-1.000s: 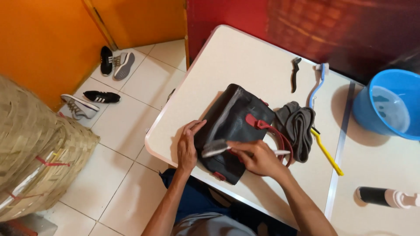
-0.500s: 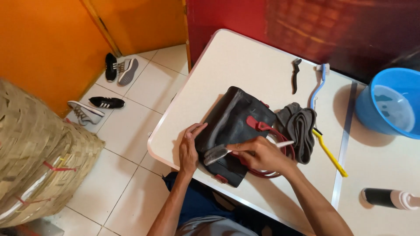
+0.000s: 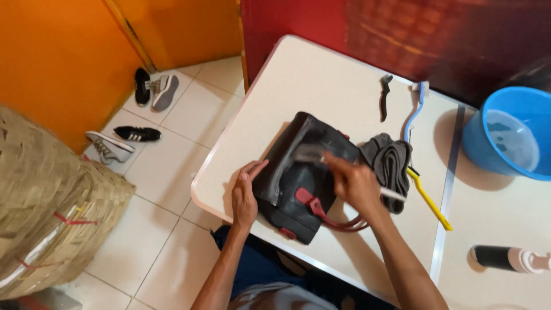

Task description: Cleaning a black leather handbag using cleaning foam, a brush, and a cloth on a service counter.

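Note:
A black handbag [image 3: 298, 166] with red handles and trim lies flat on the white table [image 3: 321, 86]. My left hand [image 3: 245, 195] presses on the bag's left edge, fingers spread along its side. My right hand [image 3: 354, 182] grips a white-handled brush [image 3: 313, 152] whose blurred head lies across the bag's upper face. A folded grey cloth [image 3: 393, 161] sits just right of the bag, touching it.
A blue bucket [image 3: 511, 135] holding water stands at the right. A blue-handled brush [image 3: 414, 109], a small black brush [image 3: 383, 97] and a yellow brush [image 3: 430, 201] lie near the cloth. A black and white bottle [image 3: 508, 258] lies at lower right. Shoes [image 3: 152, 89] and woven baskets [image 3: 46, 201] are on the floor.
My right hand has swept the brush upward across the bag, from its lower middle to its top. The left hand keeps its hold on the bag's edge. The view has shifted slightly.

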